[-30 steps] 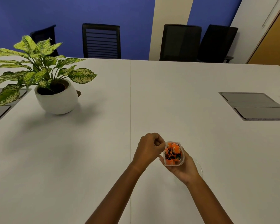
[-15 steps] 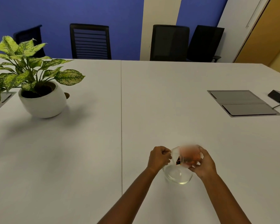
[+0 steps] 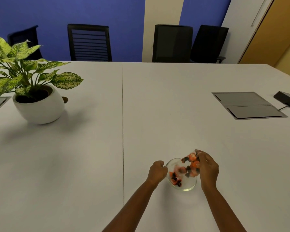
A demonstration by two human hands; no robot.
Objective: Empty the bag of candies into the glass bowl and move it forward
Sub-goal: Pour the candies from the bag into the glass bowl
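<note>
A clear glass bowl (image 3: 189,185) stands on the white table (image 3: 90,156) near its front edge. My right hand (image 3: 208,168) grips a clear plastic bag of candies (image 3: 192,162), tipped mouth-down over the bowl's right side. Orange and black candies (image 3: 175,179) lie in the bowl's left part, and others blur in mid-fall. My left hand (image 3: 157,171) is closed against the bowl's left rim; whether it pinches the bag's edge or the rim I cannot tell.
A potted plant (image 3: 35,99) in a white pot stands at the far left. A grey cable hatch (image 3: 249,104) is set into the table at right, with a black box (image 3: 287,99) beside it. Black chairs (image 3: 90,42) line the far edge.
The bag, held upright in both hands a second ago, is now tipped over the bowl. Candies have dropped into the bowl, which was empty half a second ago.
</note>
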